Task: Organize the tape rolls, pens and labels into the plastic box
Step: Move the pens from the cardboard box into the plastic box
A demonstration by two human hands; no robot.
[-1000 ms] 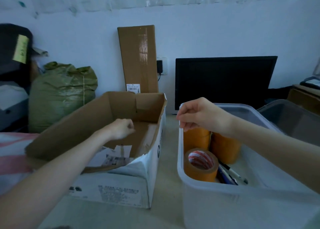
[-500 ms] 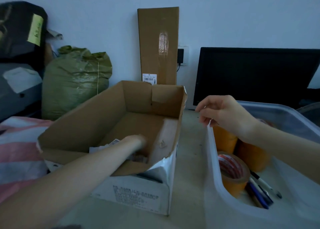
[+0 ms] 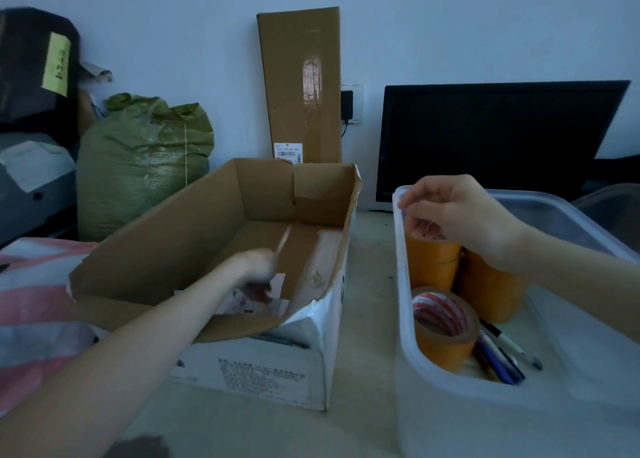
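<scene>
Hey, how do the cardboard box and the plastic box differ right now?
The cardboard box is brown, opaque and torn at its near corner; the plastic box is translucent with a rounded rim. The cardboard box holds paper labels; the plastic box holds tape rolls and pens. The left hand reaches into the cardboard box; the right hand hovers over the plastic box. Both stand open-topped.

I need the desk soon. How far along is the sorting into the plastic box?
Done: tape rolls and pens already lie in the plastic box. In hand: the left hand is down in the cardboard box at the paper labels, though blur hides any grip; the right hand holds the plastic box's rim. Left: moving the labels over.
</scene>
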